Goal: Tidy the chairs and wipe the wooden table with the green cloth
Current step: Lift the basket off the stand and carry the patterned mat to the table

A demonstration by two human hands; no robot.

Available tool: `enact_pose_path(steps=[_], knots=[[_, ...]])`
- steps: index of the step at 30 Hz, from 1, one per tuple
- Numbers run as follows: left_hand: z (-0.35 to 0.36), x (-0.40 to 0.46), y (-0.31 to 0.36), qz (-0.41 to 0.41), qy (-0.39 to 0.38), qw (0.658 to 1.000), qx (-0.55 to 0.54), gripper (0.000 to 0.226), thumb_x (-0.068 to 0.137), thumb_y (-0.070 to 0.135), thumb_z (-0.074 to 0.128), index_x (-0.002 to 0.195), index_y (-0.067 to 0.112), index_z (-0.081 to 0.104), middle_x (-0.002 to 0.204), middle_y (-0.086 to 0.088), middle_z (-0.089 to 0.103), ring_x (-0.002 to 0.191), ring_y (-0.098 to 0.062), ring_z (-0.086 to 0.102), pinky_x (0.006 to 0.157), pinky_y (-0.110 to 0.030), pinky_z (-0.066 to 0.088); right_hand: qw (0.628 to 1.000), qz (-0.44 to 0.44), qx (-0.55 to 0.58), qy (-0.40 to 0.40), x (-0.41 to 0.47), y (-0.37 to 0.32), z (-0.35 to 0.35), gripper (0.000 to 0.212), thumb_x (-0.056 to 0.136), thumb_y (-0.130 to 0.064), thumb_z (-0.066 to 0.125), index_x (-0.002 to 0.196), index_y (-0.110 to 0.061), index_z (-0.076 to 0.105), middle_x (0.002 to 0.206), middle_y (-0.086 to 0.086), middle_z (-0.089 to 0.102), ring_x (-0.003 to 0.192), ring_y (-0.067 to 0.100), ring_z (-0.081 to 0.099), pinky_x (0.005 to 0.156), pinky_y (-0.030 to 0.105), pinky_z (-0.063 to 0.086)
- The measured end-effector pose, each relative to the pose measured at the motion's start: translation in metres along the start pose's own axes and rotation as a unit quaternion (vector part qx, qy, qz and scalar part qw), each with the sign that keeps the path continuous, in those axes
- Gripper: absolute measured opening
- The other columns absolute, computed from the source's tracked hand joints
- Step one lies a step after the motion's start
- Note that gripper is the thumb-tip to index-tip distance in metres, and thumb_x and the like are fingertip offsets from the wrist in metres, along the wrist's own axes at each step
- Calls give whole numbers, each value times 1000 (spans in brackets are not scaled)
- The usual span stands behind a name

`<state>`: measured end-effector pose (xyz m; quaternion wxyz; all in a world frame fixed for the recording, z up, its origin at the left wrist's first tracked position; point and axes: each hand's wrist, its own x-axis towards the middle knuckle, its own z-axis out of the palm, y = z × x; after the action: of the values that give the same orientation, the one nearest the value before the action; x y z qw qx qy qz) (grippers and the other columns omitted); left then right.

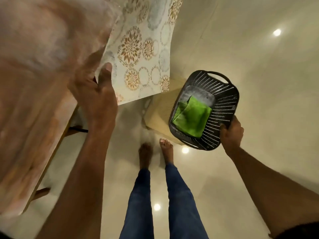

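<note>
Green cloth [191, 119] is the item I check first. It lies folded flat on the floor of a black perforated basket [205, 109], against the basket's lower-left wall. The basket is tilted toward me and rests on, or hangs just over, a pale wooden stool [160, 118]; I cannot tell whether they touch.

Head view, right side: my right hand [231, 133] grips the basket's near rim, fingers curled over the edge and clamped on it. The cloth lies just left of and above those fingers, inside the basket, its long edge running from lower right to upper left. This hand is much the nearer to the cloth, but it is occupied with the basket.

Head view, left side: my left hand [96, 94] is at the corner of the wooden table [34, 75], holding a patterned table cover [138, 54] that hangs off the edge. The thumb points up and presses the cover; the other fingers are blurred, so I judge rather than see that they are curled on the fabric. The cloth lies well apart to the right of this hand, across the gap over the floor.

Assessment: wiping has not begun. As I judge it, the basket must be set down stable before either hand can reach in for the cloth. No chair can be identified with certainty.
</note>
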<state>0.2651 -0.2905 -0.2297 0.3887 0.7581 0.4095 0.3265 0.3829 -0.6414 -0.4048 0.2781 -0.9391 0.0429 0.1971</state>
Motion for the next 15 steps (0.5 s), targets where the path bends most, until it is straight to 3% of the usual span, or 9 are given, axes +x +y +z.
enact_pose_path(steps=[2, 4, 7, 9, 11, 12, 15], knots=[[-25, 0, -3, -26, 17, 998, -55, 17, 100, 15, 66, 83, 14, 72, 78, 7, 74, 66, -5, 69, 57, -23, 49, 1000, -8, 2, -14, 2, -8, 2, 54, 82, -27, 50, 130, -3, 60, 117, 24, 72, 105, 54, 62, 92, 52, 46], [-51, -6, -8, -88, 33, 990, -106, 23, 98, 19, 70, 82, 34, 76, 82, 14, 77, 74, -12, 76, 63, -36, 57, 999, -21, 4, -26, -3, -12, -1, 54, 84, -32, 53, 130, -5, 60, 117, 22, 74, 106, 52, 64, 97, 53, 47], [-90, -21, -29, -186, 44, 970, -152, 9, 95, 29, 73, 91, 33, 81, 100, 1, 82, 89, -29, 80, 72, -55, 64, 994, -4, -39, -98, -10, -22, -12, 81, 81, -59, 58, 139, -3, 54, 124, 27, 71, 115, 52, 63, 101, 54, 46], [-122, -29, -36, -240, 67, 948, -197, 10, 91, 30, 75, 97, 32, 83, 110, -4, 81, 98, -31, 79, 82, -53, 64, 990, 48, -77, -111, -14, -45, -28, 105, 83, -72, 65, 150, 4, 39, 131, 37, 63, 123, 56, 57, 102, 57, 45], [-158, -36, -34, -258, 93, 936, -222, 20, 95, 16, 73, 103, 31, 84, 115, -2, 81, 105, -25, 78, 89, -44, 63, 990, 60, -114, -66, -24, -93, -45, 87, 100, -52, 65, 151, 11, 31, 131, 44, 57, 125, 61, 54, 101, 61, 45], [-176, -37, -30, -268, 100, 930, -229, 24, 97, 9, 71, 107, 27, 83, 118, -3, 80, 108, -26, 77, 91, -46, 63, 993, 39, -104, -46, -30, -126, -50, 74, 104, -43, 63, 147, 10, 35, 129, 44, 58, 122, 61, 56, 98, 61, 47], [-226, -40, -19, -316, 135, 900, -269, 26, 100, -1, 64, 119, 12, 76, 117, -8, 80, 98, -27, 79, 83, -47, 66, 995, -80, -31, -56, -48, -243, -47, 58, 103, -40, 58, 140, 3, 50, 123, 35, 67, 116, 54, 64, 95, 52, 50]])
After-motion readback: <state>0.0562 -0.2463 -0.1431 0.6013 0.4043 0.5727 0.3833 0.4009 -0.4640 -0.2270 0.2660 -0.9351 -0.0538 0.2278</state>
